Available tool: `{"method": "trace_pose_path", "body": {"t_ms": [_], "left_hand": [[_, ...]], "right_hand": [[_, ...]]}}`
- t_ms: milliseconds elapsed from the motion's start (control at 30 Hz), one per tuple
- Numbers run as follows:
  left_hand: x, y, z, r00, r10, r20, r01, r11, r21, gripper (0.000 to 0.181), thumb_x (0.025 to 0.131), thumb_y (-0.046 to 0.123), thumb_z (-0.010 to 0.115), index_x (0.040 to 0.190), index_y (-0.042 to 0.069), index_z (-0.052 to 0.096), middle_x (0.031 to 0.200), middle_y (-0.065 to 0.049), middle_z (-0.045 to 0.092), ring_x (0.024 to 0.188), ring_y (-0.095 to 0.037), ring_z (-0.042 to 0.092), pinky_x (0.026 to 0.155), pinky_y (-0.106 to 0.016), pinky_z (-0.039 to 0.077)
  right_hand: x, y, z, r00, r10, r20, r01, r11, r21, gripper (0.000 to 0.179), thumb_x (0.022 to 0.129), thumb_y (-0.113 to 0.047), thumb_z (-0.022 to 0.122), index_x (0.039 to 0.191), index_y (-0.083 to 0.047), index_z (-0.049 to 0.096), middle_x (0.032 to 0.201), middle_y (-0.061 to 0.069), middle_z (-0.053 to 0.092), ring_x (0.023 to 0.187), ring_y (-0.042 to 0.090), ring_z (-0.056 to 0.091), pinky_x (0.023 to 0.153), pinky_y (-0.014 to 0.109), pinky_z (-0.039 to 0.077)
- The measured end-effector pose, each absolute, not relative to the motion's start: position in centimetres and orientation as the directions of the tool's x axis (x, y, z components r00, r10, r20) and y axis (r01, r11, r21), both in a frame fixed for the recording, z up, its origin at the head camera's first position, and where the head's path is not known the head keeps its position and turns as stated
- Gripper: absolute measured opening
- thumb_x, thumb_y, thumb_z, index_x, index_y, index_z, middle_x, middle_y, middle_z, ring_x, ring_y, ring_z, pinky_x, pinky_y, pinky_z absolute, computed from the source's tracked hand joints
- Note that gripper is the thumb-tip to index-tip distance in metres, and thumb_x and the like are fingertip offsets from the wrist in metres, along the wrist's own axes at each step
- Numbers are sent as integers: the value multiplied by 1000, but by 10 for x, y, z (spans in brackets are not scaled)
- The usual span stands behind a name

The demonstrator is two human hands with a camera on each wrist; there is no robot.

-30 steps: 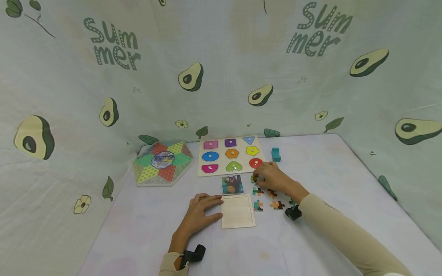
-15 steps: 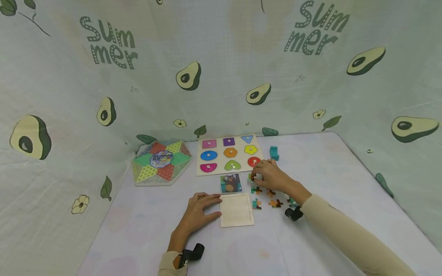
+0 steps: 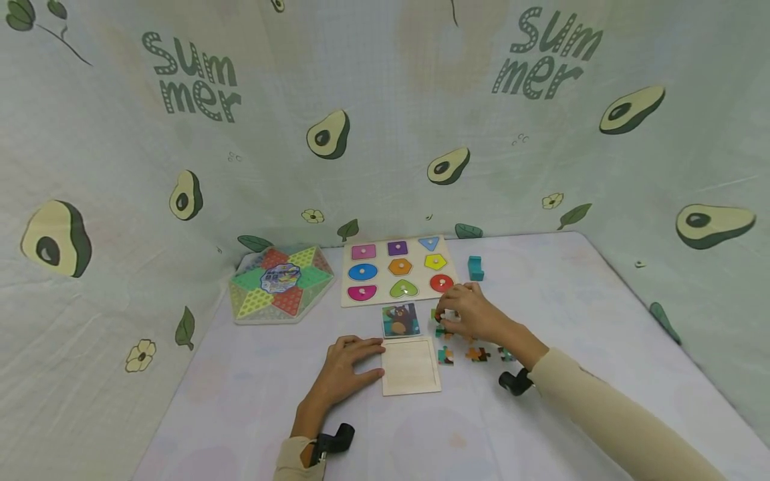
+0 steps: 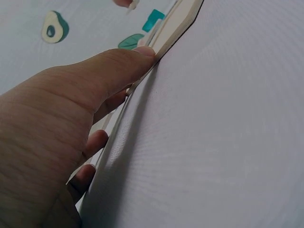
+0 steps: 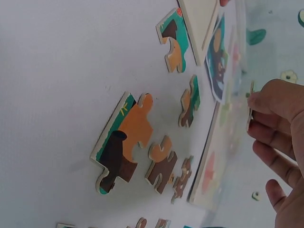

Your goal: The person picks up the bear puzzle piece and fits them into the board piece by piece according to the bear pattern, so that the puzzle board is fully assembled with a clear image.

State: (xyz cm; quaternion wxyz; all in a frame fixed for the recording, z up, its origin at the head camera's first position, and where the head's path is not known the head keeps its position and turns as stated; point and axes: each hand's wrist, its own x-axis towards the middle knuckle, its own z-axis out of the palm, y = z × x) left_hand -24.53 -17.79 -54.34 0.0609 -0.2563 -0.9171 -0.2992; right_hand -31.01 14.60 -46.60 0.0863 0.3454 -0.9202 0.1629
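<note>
My left hand (image 3: 349,367) rests its thumb and fingertips on the left edge of a square wooden puzzle tray (image 3: 412,366); no pieces lie in it. In the right wrist view my right hand (image 5: 278,126) pinches a thin jigsaw piece (image 5: 250,111) between thumb and fingers, raised off the table and seen edge-on, so its picture is hidden. Below that hand lie several loose jigsaw pieces (image 3: 478,355) in orange, brown and teal, partly covered by it in the head view. A bear picture card (image 3: 401,319) lies just beyond the tray.
A pegged shape board (image 3: 390,268) lies at the back middle, close to my right hand. Left of it sits a clear faceted box (image 3: 283,284) with coloured triangles. A small teal block (image 3: 476,268) stands at the board's right. A patterned cloth wall rises behind.
My right hand has shifted slightly, covering more of the loose pieces beneath it. The left hand stays at the tray's edge.
</note>
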Motion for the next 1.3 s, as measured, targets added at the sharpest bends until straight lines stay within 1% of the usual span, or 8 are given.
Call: {"method": "trace_pose_path", "body": {"t_ms": [267, 400, 600, 900, 1000, 1133, 1300], "left_hand": [[-246, -180, -545, -866, 431, 254, 497, 692, 523, 44, 86, 45, 77, 127, 29, 70, 138, 11, 60, 123, -24, 44, 98, -52, 34], [-245, -179, -544, -868, 427, 252, 494, 694, 525, 44, 86, 44, 77, 126, 28, 70, 138, 12, 60, 124, -23, 44, 99, -52, 33], [-245, -179, -543, -870, 426, 249, 491, 698, 521, 44, 87, 45, 77, 127, 28, 70, 138, 12, 60, 123, -24, 44, 98, -52, 34], [-244, -179, -542, -866, 432, 251, 496, 691, 526, 44, 87, 45, 76, 128, 28, 70, 139, 13, 59, 124, -23, 43, 99, -51, 33], [-244, -179, -541, -866, 432, 252, 497, 692, 524, 44, 87, 44, 76, 128, 28, 70, 139, 13, 59, 124, -23, 43, 99, -51, 33], [-244, -179, -541, -868, 428, 251, 494, 692, 526, 43, 87, 44, 77, 127, 28, 70, 139, 13, 59, 124, -23, 43, 98, -51, 33], [-244, -179, -541, -876, 420, 235, 478, 704, 525, 43, 87, 46, 76, 127, 30, 70, 139, 15, 58, 125, -22, 43, 99, -50, 33]], "right_hand": [[-300, 139, -467, -724, -624, 294, -686, 694, -217, 16, 82, -21, 83, 97, -17, 78, 104, -4, 70, 108, 20, 58, 97, 52, 36], [-296, 136, -466, -692, -650, 315, -718, 665, -204, 16, 82, -20, 83, 97, -16, 78, 104, -2, 70, 108, 22, 58, 96, 54, 38], [-291, 131, -467, -650, -675, 348, -755, 625, -198, 14, 81, -17, 82, 95, -16, 77, 104, -3, 70, 107, 20, 58, 94, 52, 39], [-283, 122, -468, -678, -672, 297, -735, 623, -267, 11, 85, -19, 79, 96, -19, 77, 105, -6, 69, 112, 18, 56, 99, 48, 33], [-281, 119, -468, -668, -678, 306, -744, 617, -258, 12, 84, -19, 80, 96, -19, 77, 104, -6, 69, 109, 18, 56, 98, 48, 34], [-278, 116, -469, -646, -692, 321, -763, 603, -234, 11, 84, -19, 81, 95, -19, 77, 103, -4, 69, 107, 19, 57, 95, 51, 35], [-276, 113, -472, -648, -696, 311, -761, 607, -229, 13, 85, -21, 80, 97, -18, 77, 104, -4, 69, 108, 19, 57, 98, 53, 35]]}}
